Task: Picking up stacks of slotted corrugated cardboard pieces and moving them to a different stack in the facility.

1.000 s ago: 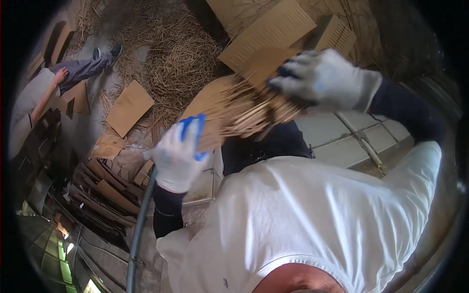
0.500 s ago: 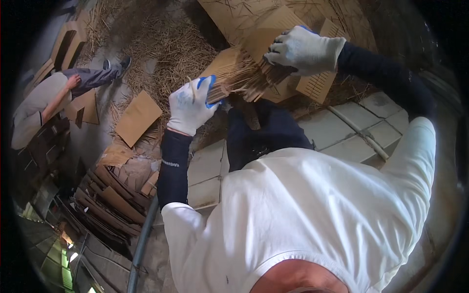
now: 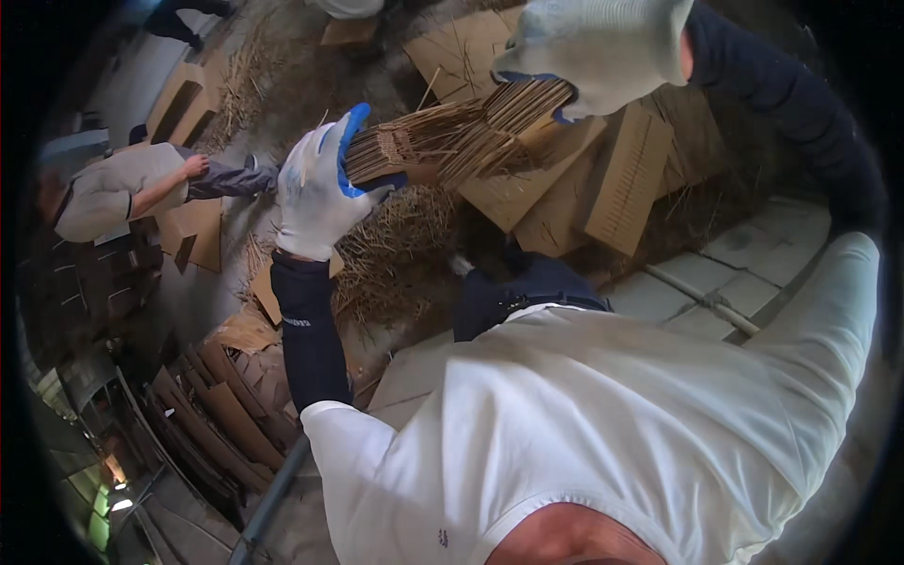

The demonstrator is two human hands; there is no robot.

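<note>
Farther apart than before, left hand (image 3: 318, 184) and right hand (image 3: 598, 52), together tight around 1 cardboard bundle (image 3: 438, 137).

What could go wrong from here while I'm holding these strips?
The strips are splayed unevenly between your left hand and right hand, so some might slip out if either grip loosens.
Loose scraps litter the floor near your legs; they could slide underfoot if you step on them.
</note>
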